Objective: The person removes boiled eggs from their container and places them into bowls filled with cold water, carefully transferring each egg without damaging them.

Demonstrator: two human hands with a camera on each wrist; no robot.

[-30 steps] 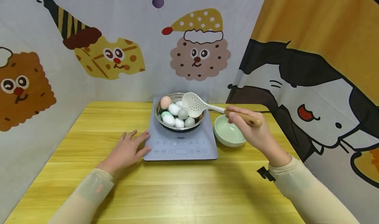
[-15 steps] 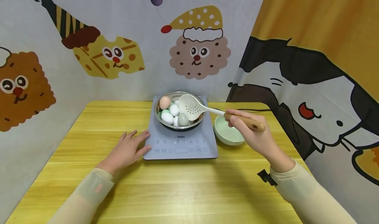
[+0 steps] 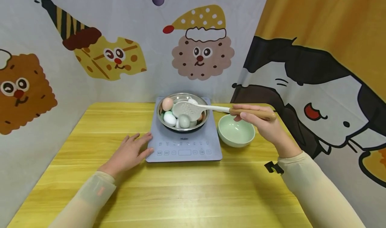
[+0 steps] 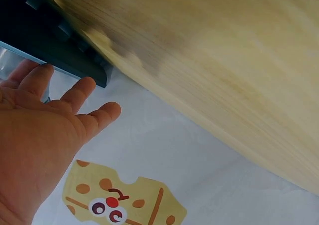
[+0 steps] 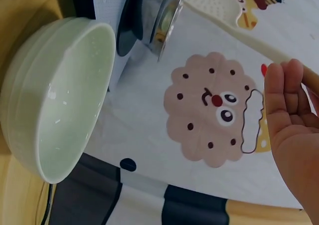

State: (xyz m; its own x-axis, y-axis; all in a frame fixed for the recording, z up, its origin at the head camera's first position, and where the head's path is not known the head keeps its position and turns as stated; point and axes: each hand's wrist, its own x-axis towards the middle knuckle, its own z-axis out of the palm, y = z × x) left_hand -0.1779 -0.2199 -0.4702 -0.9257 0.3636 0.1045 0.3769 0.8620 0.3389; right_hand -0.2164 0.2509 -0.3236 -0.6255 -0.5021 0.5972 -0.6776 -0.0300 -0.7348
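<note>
My right hand (image 3: 266, 129) grips the wooden handle of a white slotted skimmer (image 3: 188, 110). Its perforated head lies over the eggs in a round metal pan (image 3: 181, 130). Around that head show a brown egg (image 3: 167, 104), a white egg (image 3: 170, 119) and a grey-green egg (image 3: 184, 121), with others partly hidden. The pan stands on a lilac induction cooker (image 3: 184, 147). At the cooker's left edge, my left hand (image 3: 128, 154) rests with fingers spread and fingertips touching it. From the right wrist, the skimmer (image 5: 214, 5) appears raised beyond the curled fingers.
A pale green bowl (image 3: 236, 131) stands right of the cooker, beneath my right hand; its inside (image 5: 75, 100) looks bare. A black cord runs behind it. The yellow wooden table (image 3: 181, 191) meets a cartoon-printed cloth wall (image 3: 120, 90) at its back edge.
The skimmer's head has moved left and turned flatter over the eggs, while my right hand has shifted slightly right. Some eggs have shifted in the pan. The left hand has stayed put.
</note>
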